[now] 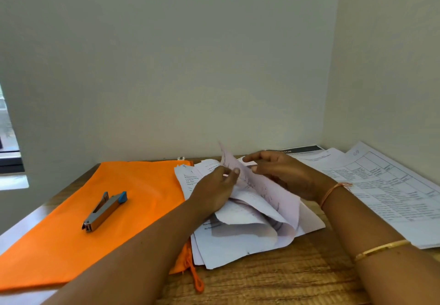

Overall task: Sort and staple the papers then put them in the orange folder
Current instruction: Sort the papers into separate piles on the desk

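A loose pile of white printed papers lies on the wooden desk, partly over the right edge of the orange folder. My left hand pinches the edge of a raised, curling sheet between thumb and fingers. My right hand is behind that sheet, its fingers bent at the lifted pages; I cannot tell if it grips them. A silver stapler with a blue end lies on the folder, apart from both hands.
More printed sheets with tables are spread at the right, reaching the corner of the walls. An orange cord trails from the folder onto the wooden desk. A window is at the far left.
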`<state>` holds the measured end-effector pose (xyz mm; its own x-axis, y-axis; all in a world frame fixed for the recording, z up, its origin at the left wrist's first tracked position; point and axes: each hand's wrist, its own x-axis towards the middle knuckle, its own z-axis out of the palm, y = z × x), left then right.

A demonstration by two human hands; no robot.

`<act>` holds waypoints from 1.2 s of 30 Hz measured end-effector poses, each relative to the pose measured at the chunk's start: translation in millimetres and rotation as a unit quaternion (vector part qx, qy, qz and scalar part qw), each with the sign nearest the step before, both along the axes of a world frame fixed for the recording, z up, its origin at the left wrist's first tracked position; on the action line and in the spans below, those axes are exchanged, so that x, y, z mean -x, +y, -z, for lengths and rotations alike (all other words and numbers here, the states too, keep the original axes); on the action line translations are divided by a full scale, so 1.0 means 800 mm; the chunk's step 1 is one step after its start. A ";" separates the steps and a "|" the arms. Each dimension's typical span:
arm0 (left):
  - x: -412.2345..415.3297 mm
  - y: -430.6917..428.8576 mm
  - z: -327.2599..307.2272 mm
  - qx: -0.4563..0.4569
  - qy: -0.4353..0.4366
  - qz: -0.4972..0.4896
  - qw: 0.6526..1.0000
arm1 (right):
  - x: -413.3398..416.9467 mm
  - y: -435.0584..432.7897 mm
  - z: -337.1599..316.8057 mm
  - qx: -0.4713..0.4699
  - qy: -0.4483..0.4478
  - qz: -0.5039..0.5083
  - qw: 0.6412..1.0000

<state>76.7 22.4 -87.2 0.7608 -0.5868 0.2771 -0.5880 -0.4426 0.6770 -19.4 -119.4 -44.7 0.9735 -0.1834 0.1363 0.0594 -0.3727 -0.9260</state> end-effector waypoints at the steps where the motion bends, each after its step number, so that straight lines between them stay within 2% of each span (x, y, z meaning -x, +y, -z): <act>1: 0.000 -0.001 -0.002 0.022 0.020 -0.005 1.000 | -0.003 0.000 0.003 -0.026 0.006 -0.015 1.000; 6: -0.004 0.001 -0.004 0.072 0.091 -0.031 0.993 | -0.004 0.003 0.006 -0.078 0.035 -0.056 0.995; 10: -0.009 0.003 -0.004 0.108 0.155 -0.054 0.981 | -0.011 -0.003 0.004 -0.031 0.013 0.075 0.997; 13: -0.012 0.003 -0.002 0.137 0.167 -0.063 0.974 | -0.017 -0.014 0.007 0.017 0.001 0.188 0.982; 15: -0.012 0.003 -0.002 0.145 0.156 -0.075 0.974 | -0.015 -0.017 0.007 0.017 -0.006 0.217 0.976; 20: -0.007 0.004 -0.005 0.125 0.089 -0.083 0.985 | -0.019 -0.015 0.009 -0.017 -0.009 0.189 0.982; 24: -0.006 0.002 -0.005 0.107 0.082 -0.081 0.988 | -0.013 -0.016 0.006 -0.035 0.010 0.185 0.982; 26: -0.010 0.001 -0.002 0.081 0.050 -0.091 0.991 | -0.007 -0.018 0.002 -0.036 0.001 0.191 0.981; 30: -0.010 0.005 0.006 0.036 -0.054 -0.121 0.991 | -0.008 -0.029 0.002 -0.141 0.039 0.219 0.965; 33: -0.005 0.006 0.011 -0.015 -0.083 -0.127 0.988 | -0.011 -0.039 0.009 -0.120 0.085 0.231 0.962; 36: -0.011 0.006 0.012 -0.115 -0.105 -0.138 0.978 | -0.009 -0.043 0.011 -0.094 0.128 0.225 0.961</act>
